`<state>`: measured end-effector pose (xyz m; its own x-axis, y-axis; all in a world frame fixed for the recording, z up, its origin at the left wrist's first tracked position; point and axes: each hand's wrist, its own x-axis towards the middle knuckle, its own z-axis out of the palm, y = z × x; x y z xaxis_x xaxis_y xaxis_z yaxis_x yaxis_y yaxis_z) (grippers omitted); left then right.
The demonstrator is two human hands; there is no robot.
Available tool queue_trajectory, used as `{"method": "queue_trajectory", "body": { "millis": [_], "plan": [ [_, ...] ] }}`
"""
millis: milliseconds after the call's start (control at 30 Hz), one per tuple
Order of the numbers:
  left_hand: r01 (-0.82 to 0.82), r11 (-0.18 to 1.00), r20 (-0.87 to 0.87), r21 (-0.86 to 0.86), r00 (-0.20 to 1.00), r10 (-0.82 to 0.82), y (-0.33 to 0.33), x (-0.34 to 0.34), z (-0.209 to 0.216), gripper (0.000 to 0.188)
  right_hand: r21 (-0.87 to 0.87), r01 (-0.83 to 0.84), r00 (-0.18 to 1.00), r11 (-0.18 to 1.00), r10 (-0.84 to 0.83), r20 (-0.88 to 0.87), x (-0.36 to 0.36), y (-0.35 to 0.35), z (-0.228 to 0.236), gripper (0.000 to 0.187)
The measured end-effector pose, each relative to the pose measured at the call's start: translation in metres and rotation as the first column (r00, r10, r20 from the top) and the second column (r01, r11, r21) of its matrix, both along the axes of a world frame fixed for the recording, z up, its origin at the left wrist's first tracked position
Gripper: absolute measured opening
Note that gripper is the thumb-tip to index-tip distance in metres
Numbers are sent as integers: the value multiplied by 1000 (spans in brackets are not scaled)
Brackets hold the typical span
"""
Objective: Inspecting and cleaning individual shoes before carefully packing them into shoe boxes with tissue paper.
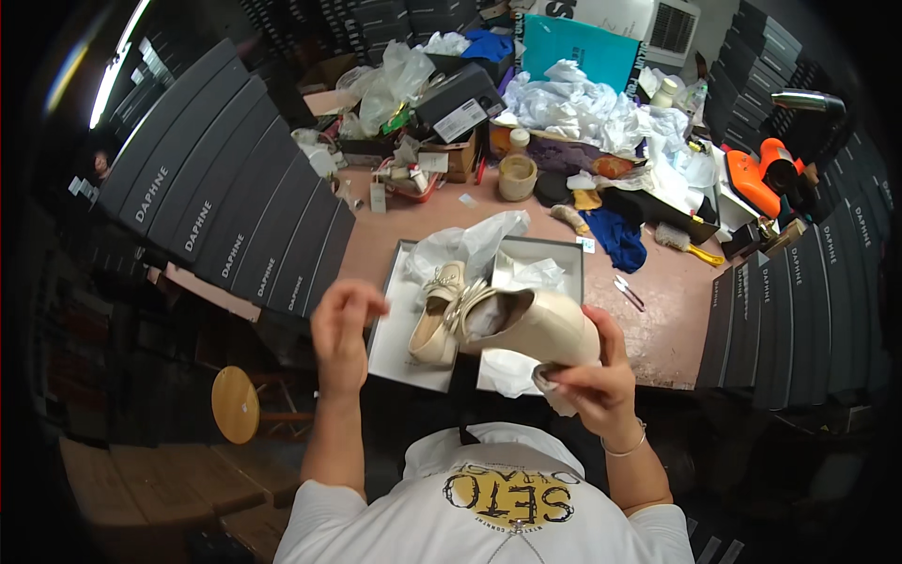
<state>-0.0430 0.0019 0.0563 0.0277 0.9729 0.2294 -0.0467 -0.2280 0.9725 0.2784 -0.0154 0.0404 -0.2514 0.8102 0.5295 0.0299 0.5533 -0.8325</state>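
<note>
A cream shoe [550,329] with straps across its opening is gripped at one end by my right hand [601,381]. A small greyish-white cloth or paper piece [556,393] hangs under the fingers of that hand. The matching cream shoe [433,340] lies in an open shoebox [390,352], beside crumpled white tissue paper [470,246]. My left hand [343,334] hovers left of the box, its fingers loosely bent and apart, with nothing visible in them. Right of the box, partly behind the held shoe, lies another tray-like box part [575,258] with tissue in it.
Dark grey shoeboxes stand stacked at left [216,188] and right [780,310]. Thread snips [629,293], a yellow-handled brush [691,244], a blue cloth [618,240] and a jar [517,177] lie farther back. Orange tools [752,183] sit at far right; a round stool [234,404] is at left.
</note>
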Motion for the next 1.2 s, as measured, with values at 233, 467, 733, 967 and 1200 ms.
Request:
{"method": "queue_trajectory", "body": {
  "millis": [233,467,733,967,1200],
  "plan": [
    [534,711,834,-458,535,136,-18,104,-31,50,500,-95,933,861,-98,346,-36,-21,-47,31],
    [486,665,713,-567,694,102,-3,78,-67,38,15,-34,936,999,26,352,-5,-49,-53,30],
    [491,664,710,-564,698,87,-1,83,-72,38,-4,36,964,999,-33,263,-9,-47,-47,27],
    [565,639,727,-522,687,-14,-7,75,-82,39,156,-18,966,988,-24,258,-25,-42,-44,32],
    [439,757,617,-485,785,-60,-15,83,-93,57,185,68,934,980,-128,333,-1,-28,-40,26]
  ]
}}
